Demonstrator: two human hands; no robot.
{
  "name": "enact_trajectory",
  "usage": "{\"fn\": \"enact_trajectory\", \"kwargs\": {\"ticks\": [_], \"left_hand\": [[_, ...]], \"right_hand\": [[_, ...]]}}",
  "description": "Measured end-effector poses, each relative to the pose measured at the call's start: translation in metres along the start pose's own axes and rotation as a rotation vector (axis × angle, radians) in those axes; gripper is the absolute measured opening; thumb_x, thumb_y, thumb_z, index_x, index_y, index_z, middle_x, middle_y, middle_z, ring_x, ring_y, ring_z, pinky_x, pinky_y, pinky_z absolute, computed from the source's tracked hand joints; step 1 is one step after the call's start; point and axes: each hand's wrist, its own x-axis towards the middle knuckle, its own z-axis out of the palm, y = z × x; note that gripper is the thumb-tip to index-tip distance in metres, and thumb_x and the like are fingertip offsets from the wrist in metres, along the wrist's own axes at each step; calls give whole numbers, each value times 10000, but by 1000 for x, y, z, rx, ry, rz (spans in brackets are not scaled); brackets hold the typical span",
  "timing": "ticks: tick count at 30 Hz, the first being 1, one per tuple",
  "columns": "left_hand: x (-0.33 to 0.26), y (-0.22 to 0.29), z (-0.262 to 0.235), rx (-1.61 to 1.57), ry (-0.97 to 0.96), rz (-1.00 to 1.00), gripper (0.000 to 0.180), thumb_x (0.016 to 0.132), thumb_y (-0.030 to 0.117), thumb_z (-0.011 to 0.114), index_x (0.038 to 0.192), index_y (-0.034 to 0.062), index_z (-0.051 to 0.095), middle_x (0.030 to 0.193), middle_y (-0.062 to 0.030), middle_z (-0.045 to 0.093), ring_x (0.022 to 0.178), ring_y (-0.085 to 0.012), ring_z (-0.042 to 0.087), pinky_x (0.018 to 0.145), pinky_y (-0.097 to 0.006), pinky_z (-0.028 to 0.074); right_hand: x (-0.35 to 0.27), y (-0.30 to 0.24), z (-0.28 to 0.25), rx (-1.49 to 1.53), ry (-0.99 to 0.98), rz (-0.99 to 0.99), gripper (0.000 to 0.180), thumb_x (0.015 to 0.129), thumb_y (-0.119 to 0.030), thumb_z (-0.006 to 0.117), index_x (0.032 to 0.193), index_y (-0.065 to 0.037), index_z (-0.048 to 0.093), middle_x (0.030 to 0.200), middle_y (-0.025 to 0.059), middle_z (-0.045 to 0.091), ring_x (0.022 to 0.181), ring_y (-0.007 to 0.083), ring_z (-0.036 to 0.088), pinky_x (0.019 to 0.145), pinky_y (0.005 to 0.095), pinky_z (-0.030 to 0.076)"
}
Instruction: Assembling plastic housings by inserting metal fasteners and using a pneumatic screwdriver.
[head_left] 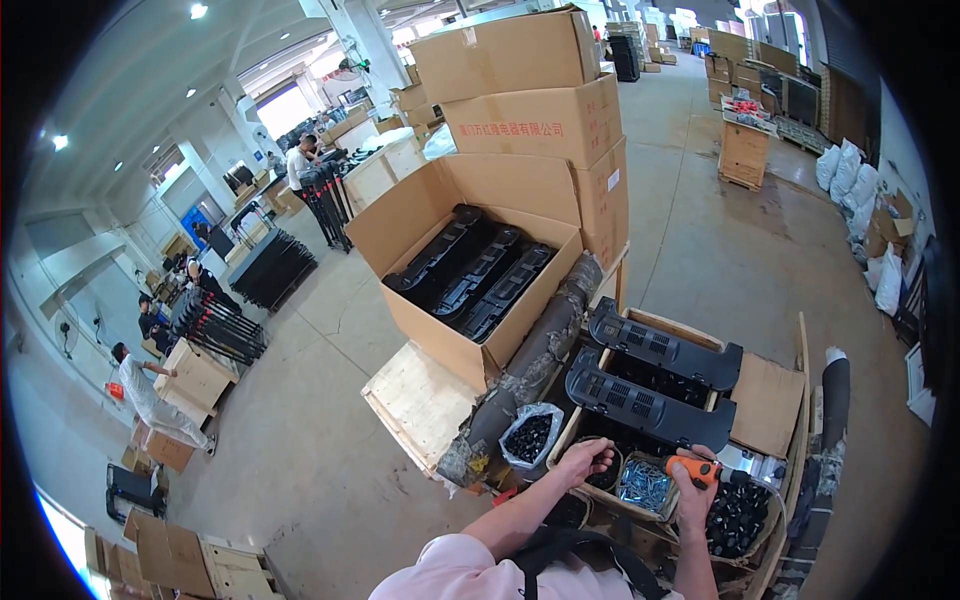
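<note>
My right hand point(692, 495) grips an orange power screwdriver point(700, 470), its dark front end pointing right over the workbench. My left hand point(587, 460) has its fingers curled together above a round tub of small dark parts point(600, 478); whatever is between the fingertips is too small to tell. Beside it, between my hands, a bin holds silvery screws point(645, 484). Two long black plastic housings point(650, 402) lie side by side across wooden trays just beyond my hands. Small black plastic parts point(738, 520) fill a box by my right wrist.
Left of the bench, a lined tub holds black pieces point(530, 438). A large open carton point(470, 290) of black housings stands beyond a wrapped roll point(525, 375). Stacked cartons point(540, 120) rise behind it. A flat cardboard sheet point(768, 405) lies at right. Several people work far left.
</note>
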Motion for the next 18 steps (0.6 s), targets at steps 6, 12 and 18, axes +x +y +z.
{"fn": "enact_trajectory", "kwargs": {"ticks": [6, 12, 18], "left_hand": [[-13, -3, 11, -206, -32, -1, 243, 1078, 234, 609, 1274, 105, 673, 1079, -16, 710, 908, -124, 686, 770, -258, 591], [-20, -9, 37, -344, -64, -113, 241, 1056, 295, 644, 1194, 107, 707, 1031, 9, 742, 852, -101, 693, 720, -226, 596], [-11, -21, 58, -440, -34, -170, 219, 1052, 335, 650, 1053, 121, 697, 922, 30, 714, 753, -87, 655, 618, -217, 543]], "right_hand": [[7, 13, 10, 44, -36, -1, 496, 903, -3, 739, 1348, -56, 525, 1243, 145, 665, 1161, 224, 641, 1053, 390, 523], [3, 2, 24, 74, -60, -19, 497, 908, -4, 724, 1359, -52, 521, 1220, 139, 677, 1214, 245, 636, 1108, 419, 486], [-2, -2, 22, -35, -96, -42, 500, 904, -51, 729, 1359, -51, 520, 1236, 139, 679, 1210, 243, 633, 1124, 433, 466]]}}
